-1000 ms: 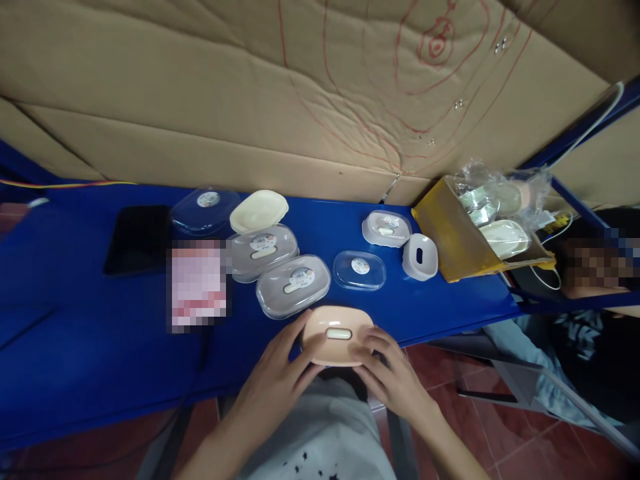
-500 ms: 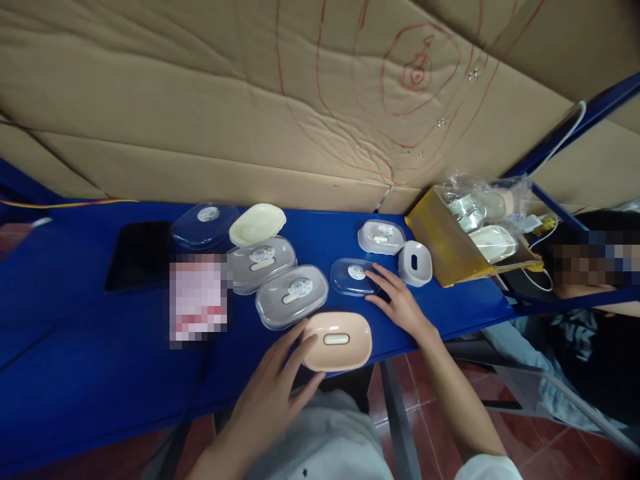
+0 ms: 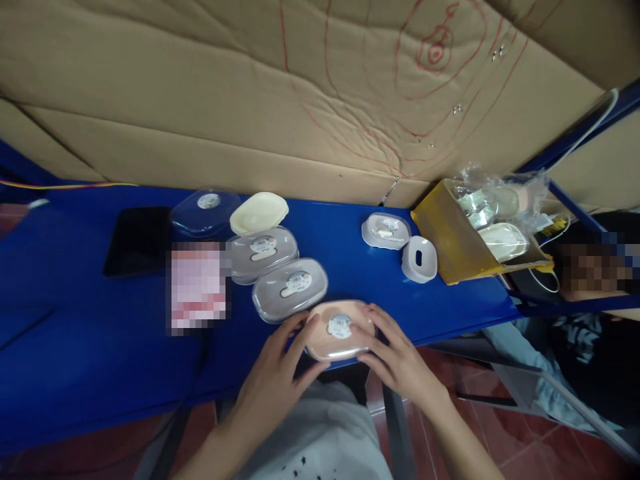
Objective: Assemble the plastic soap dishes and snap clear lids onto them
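Observation:
A peach oval soap box [image 3: 323, 340] lies at the near edge of the blue table [image 3: 75, 333], with a clear lid [image 3: 341, 326] bearing a round sticker now on top of it. My left hand [image 3: 274, 380] holds the box's left side, fingers spread along its rim. My right hand [image 3: 397, 357] presses on the lid's right side. Just behind stand two closed clear-lidded grey boxes [image 3: 290, 289] [image 3: 263, 252].
Farther back are a cream tray [image 3: 259, 212], a loose clear lid [image 3: 204, 211], a black phone [image 3: 134, 239], a small lidded white box [image 3: 385, 230] and an open white base [image 3: 419, 258]. A yellow carton [image 3: 453, 237] with bagged parts stands right. Cardboard walls the back. Another person sits at far right.
My right hand reached to the clear lid lying mid-table, carried it back and set it on the peach box. My left hand stayed at the box.

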`<state>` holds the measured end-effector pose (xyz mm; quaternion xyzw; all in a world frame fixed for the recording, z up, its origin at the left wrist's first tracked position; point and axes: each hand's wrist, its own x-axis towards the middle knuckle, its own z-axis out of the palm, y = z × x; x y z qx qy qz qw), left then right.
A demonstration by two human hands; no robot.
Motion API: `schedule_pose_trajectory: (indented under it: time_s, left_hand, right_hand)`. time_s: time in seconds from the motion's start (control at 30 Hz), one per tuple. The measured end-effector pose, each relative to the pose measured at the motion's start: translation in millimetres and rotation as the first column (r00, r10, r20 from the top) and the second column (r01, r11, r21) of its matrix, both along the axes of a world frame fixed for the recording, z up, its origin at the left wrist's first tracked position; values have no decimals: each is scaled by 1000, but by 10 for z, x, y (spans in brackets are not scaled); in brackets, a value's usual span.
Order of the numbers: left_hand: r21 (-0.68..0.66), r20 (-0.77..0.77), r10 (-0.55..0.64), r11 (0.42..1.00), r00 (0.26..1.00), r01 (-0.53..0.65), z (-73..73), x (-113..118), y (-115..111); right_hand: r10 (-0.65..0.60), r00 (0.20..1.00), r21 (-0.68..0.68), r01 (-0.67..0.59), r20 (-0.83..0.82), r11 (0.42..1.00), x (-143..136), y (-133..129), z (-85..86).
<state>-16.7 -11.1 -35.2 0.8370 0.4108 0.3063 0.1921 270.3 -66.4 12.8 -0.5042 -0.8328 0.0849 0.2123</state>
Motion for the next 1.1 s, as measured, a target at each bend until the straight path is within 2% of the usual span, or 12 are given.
schedule_pose_trajectory:
  time_s: [0.17,0.3,0.4,0.53,0.63,0.73,0.83,0.97,1.03,1.1]
  left_hand:
    - [0,-2,-11,1000,1000,11,-14,-15,12]
    - [-17,-8,-30,999,1000,30,49,33,3]
    - [8,-10,-45,999,999,45,132,44,-10]
    - [213,-27,36,977,999,-30,260,-46,60]
    - [347,-61,142,931,988,-113,344,-133,180]
    - [385,-94,195,911,976,-145,371,-170,272]
    - [390,-123,202,910,972,-140,329,-166,299]
    - [399,-141,186,909,972,-116,248,-178,281]
    - [384,-147,171,918,974,-103,226,-204,270]
    - [357,-160,141,931,977,-76,214,-214,272]
  right_hand:
    - [15,996,-14,-14,88,1000,22,64,81]
    - [4,994,-2,-3,105,1000,90,82,57]
    - [-91,989,45,87,120,995,198,98,25]
    - [-280,959,102,275,36,956,392,213,17]
    - [-313,949,23,314,-35,949,499,407,9]
    - [-257,963,-32,255,-76,966,513,706,-19]
    - [-206,979,14,206,-10,978,408,1086,-23]
    - [-255,965,125,245,66,961,224,1513,72]
    - [-312,948,183,297,58,937,240,1575,129]
    - [-410,912,238,391,31,889,373,1499,143]
